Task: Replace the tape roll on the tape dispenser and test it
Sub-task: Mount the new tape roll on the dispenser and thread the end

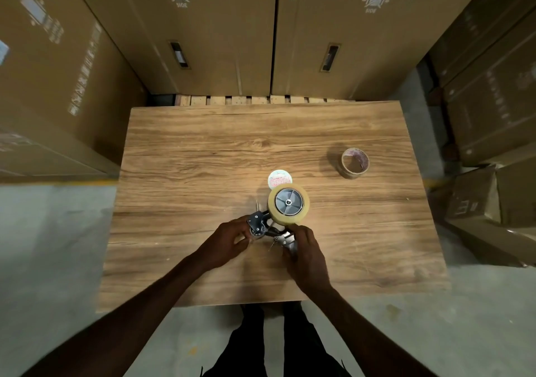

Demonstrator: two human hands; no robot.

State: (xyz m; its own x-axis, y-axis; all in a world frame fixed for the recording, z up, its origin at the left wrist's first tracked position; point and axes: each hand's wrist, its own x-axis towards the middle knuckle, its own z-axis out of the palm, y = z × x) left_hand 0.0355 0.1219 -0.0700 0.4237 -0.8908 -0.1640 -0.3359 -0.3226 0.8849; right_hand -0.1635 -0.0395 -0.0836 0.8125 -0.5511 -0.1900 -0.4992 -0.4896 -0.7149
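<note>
A hand-held tape dispenser (262, 227) lies on its side on the wooden table (203, 159). A full tan tape roll (301, 215) sits on its grey hub. My left hand (229, 241) grips the dispenser's front end by the metal plate. My right hand (304, 256) is closed on its handle. An empty cardboard tape core (353, 163) stands on the table to the far right. A round white label disc (279, 178) lies flat just behind the roll.
Tall cardboard boxes (203, 28) stand behind the table and on both sides. More boxes (493, 196) are stacked on the floor at the right. A wooden pallet edge (249, 99) shows at the table's far edge. Concrete floor surrounds the table.
</note>
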